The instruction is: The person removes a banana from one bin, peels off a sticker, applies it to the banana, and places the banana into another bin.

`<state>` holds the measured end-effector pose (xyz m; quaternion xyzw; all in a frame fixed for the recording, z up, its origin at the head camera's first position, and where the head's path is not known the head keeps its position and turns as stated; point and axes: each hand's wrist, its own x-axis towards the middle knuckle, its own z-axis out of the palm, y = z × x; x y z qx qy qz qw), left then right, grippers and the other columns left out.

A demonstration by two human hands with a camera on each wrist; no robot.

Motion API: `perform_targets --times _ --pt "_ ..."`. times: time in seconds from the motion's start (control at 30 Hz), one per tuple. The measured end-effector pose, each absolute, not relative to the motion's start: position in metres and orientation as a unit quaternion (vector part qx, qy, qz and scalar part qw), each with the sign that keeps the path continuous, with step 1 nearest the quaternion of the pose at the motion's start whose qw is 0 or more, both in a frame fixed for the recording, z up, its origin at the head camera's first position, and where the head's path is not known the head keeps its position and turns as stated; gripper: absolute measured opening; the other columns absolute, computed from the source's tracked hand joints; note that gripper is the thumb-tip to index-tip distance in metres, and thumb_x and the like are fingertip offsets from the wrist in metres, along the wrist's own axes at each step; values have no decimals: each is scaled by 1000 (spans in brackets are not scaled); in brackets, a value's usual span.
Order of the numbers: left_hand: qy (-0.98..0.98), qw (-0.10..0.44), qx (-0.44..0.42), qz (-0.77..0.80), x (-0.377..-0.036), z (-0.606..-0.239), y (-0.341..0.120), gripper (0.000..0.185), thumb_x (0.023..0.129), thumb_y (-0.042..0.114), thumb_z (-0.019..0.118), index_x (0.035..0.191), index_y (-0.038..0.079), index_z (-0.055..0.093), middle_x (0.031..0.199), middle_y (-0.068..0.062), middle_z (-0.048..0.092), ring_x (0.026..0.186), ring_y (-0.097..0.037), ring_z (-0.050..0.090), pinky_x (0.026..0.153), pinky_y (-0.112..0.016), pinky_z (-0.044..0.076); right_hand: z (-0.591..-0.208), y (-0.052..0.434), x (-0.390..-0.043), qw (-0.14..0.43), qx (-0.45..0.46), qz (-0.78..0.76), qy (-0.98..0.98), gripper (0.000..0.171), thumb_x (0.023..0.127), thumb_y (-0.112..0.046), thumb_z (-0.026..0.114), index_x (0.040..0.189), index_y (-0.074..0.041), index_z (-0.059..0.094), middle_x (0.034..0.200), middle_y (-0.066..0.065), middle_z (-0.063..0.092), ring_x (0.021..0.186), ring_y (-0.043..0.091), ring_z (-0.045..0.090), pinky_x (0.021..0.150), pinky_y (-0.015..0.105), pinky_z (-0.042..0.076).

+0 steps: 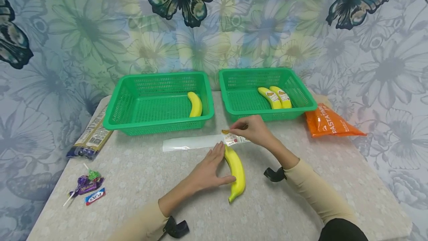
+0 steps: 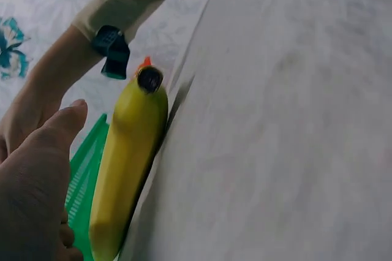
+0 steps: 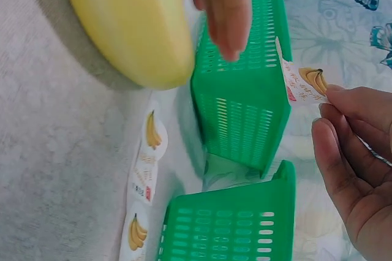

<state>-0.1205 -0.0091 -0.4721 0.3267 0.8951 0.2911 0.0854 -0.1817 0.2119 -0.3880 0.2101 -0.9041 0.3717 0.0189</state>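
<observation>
Left hand (image 1: 208,172): flat, fingers straight, resting against the banana (image 1: 236,172) at frame centre.
Right hand (image 1: 255,129): pinches a banana sticker (image 3: 304,82) (peeled from the sticker strip (image 1: 197,142)).

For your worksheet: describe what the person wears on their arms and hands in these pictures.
Both arms wear cream long sleeves, pushed up the forearms. A small black device is strapped at each wrist. The left hand and right hand are bare: no gloves or rings visible.

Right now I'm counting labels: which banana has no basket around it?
The banana on the table, held steady by the left hand; the other three lie inside the green baskets.
</observation>
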Motion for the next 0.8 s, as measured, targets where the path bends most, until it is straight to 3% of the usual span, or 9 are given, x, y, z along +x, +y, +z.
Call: perform_targets --times 0.57,0.8 --pt "894 134 298 305 -119 -481 2 116 79 72 62 158 11 2 166 -1 -5 153 -17 0 122 -44 24 -382 216 -168 -4 188 386 -903 9 83 -26 77 87 -17 79 81 -4 76 70 6 68 64 25 57" --pt "896 129 297 304 -118 -482 2 116 78 74 60 158 12 4 166 0 -5 153 -15 0 122 -43 24 -384 220 -153 -47 165 406 -898 10 83 -28 78 84 -17 79 76 -2 74 65 10 64 59 26 52"
